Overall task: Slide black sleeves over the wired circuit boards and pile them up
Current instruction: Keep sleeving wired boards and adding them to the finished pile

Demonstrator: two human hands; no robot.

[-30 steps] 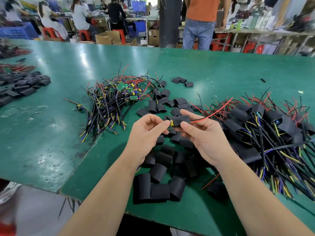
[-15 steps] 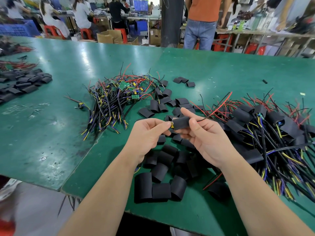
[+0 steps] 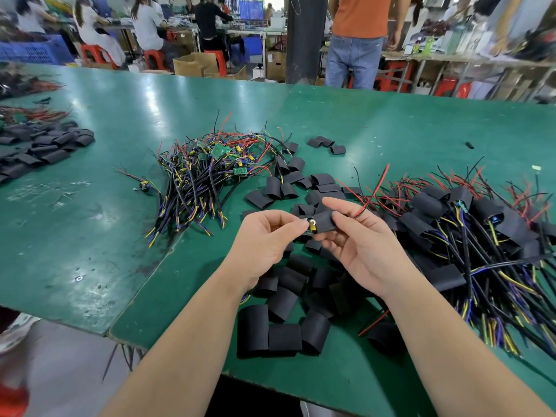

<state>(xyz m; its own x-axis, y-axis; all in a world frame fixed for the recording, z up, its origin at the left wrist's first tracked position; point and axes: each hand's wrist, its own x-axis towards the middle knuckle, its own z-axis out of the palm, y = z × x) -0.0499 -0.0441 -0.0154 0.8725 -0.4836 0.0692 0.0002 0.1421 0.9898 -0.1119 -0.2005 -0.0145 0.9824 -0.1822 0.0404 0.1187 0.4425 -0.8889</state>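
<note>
Our right hand (image 3: 361, 245) pinches the black sleeve (image 3: 326, 222) just above the tabletop (image 3: 180, 94); our left hand (image 3: 264, 236) curls its fingers (image 3: 288, 224) onto the circuit board (image 3: 311, 227) poking from the sleeve's left end.

Setting: electronics assembly workshop, factory floor. You sit at a long green worktable (image 3: 391, 130) with batch stock laid out on it. At your 11 o'clock is a heap of wired circuit boards (image 3: 210, 173), at 12 and 6 o'clock loose black sleeves (image 3: 282, 335), at 2 o'clock a pile of sleeved units (image 3: 481, 230), and at 10 o'clock a second sleeve stock (image 3: 45, 145). Beyond the table, at 11 o'clock, you see seated workers (image 3: 144, 25) on red stools (image 3: 93, 54), cardboard boxes (image 3: 192, 64) and a blue crate (image 3: 33, 51). At 1 o'clock a person in an orange shirt (image 3: 359, 37) stands.
</note>
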